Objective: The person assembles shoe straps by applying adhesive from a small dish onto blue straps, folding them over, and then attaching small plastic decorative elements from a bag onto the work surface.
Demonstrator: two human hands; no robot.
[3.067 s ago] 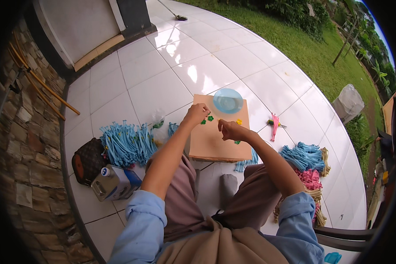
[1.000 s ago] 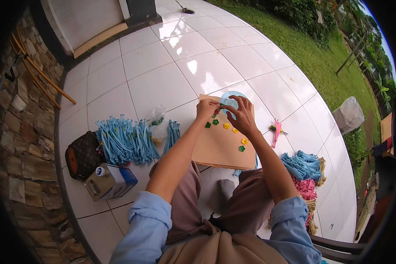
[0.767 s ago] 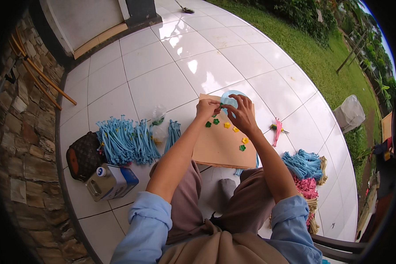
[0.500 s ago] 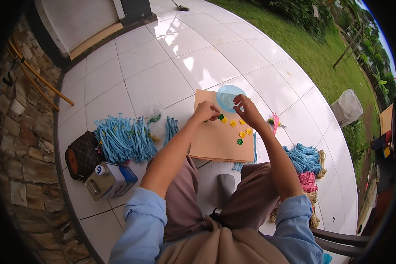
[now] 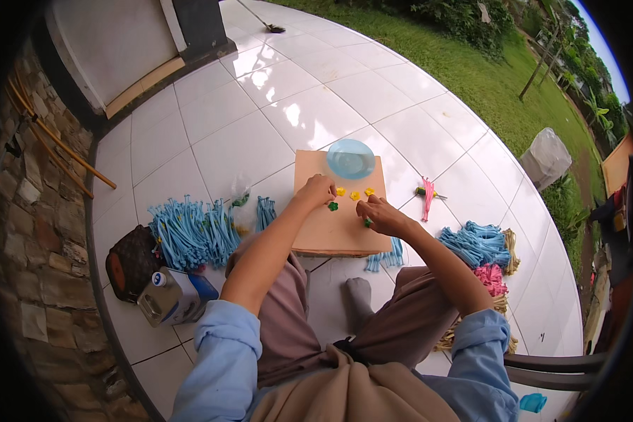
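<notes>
A flat brown cardboard piece (image 5: pixel 323 232) lies on the floor in front of my knees. Small yellow flower shapes (image 5: pixel 354 195) are scattered on its upper part. My left hand (image 5: pixel 318 191) is closed with bent fingers beside the leftmost yellow one; a green flower shape (image 5: pixel 333 207) is just below its fingertips. What those fingers hold, if anything, is too small to make out. Over the board's right side, my right hand (image 5: pixel 382 214) has its fingers drawn together and hides what is under them. Another green flower shape (image 5: pixel 368 222) shows beneath it. A light blue translucent bowl (image 5: pixel 351 159) stands at the board's far edge.
Light blue bundles (image 5: pixel 193 232) lie left, beside a brown bag (image 5: pixel 131 264) and a metal can (image 5: pixel 169 295). On the right are more blue bundles (image 5: pixel 475 243), pink ones (image 5: pixel 491 280) and a pink strip bunch (image 5: pixel 427 200). White tiles (image 5: pixel 225 133) surround everything.
My right hand has moved from beside the bowl down toward me, covering some yellow flowers. The green flower near my left hand now lies closer to me. The view has shifted slightly.
</notes>
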